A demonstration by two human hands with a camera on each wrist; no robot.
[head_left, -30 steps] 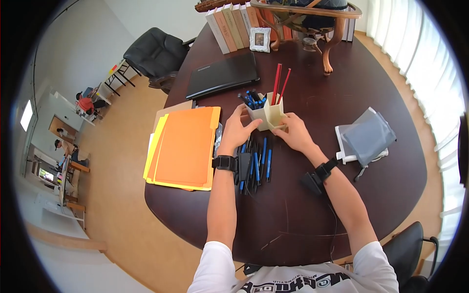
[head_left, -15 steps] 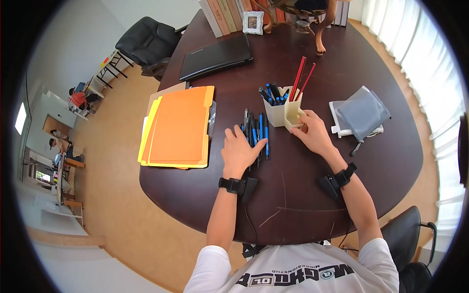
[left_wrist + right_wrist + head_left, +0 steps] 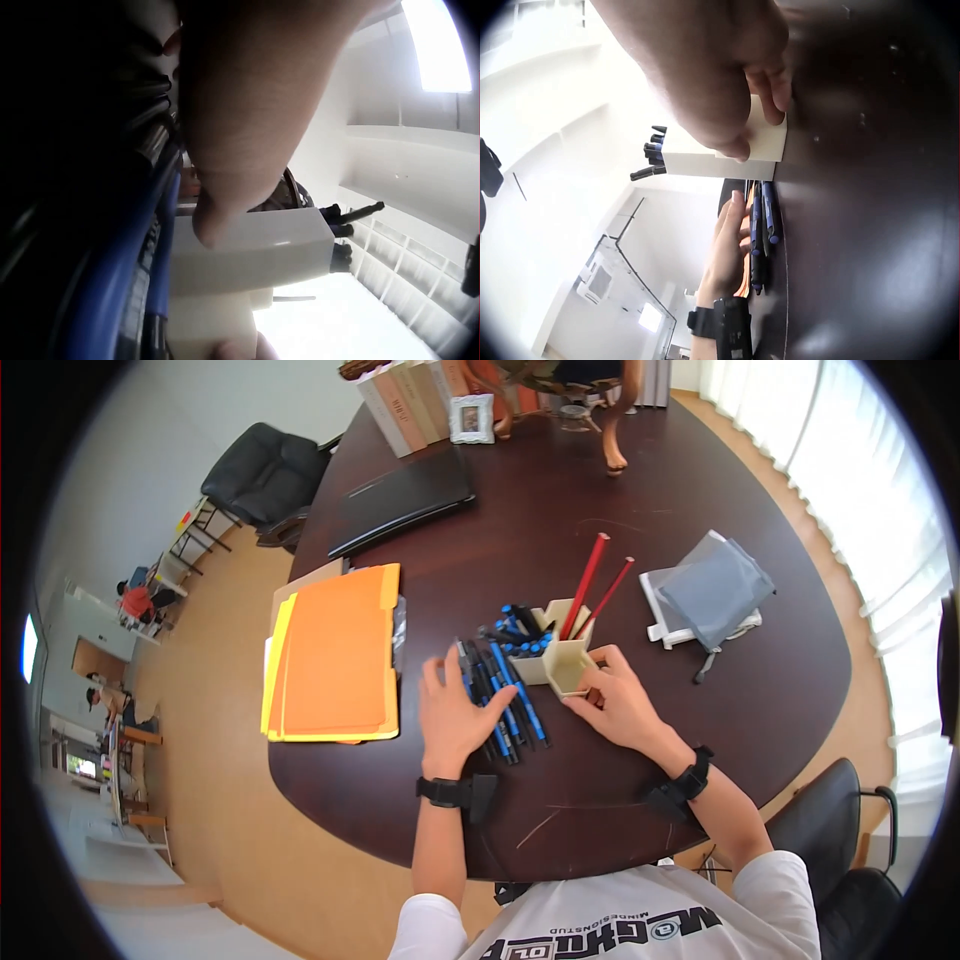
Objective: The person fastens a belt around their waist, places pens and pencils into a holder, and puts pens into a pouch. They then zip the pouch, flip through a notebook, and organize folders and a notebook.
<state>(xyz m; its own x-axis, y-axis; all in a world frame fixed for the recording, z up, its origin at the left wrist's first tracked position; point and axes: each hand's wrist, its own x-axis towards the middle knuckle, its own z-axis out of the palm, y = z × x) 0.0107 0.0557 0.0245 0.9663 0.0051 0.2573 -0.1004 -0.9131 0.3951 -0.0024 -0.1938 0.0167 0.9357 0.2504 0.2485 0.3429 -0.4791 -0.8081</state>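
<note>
A cream pen holder [image 3: 568, 664] with several compartments stands on the dark table; blue and black pens [image 3: 524, 628] fill its left part and two red pencils [image 3: 590, 588] lean in another. The near compartment looks unfilled. My right hand [image 3: 622, 703] grips that compartment's right side, thumb in front; the right wrist view shows the fingers on the holder's wall [image 3: 720, 166]. Left of the holder lie several loose blue and black pens [image 3: 508, 700]. Over their left edge my left hand [image 3: 455, 715] rests with fingers spread; whether its fingertips press on pens cannot be told.
Orange and yellow folders [image 3: 340, 660] lie at the left, a black laptop [image 3: 405, 500] behind them. Books [image 3: 405, 405], a white picture frame [image 3: 471, 420] and a wooden stand [image 3: 615, 450] are at the back. A grey mesh pouch [image 3: 715, 595] lies at the right.
My left hand has left the holder and moved down-left to the loose pens. My right hand has stayed at the holder. The head view has shifted.
</note>
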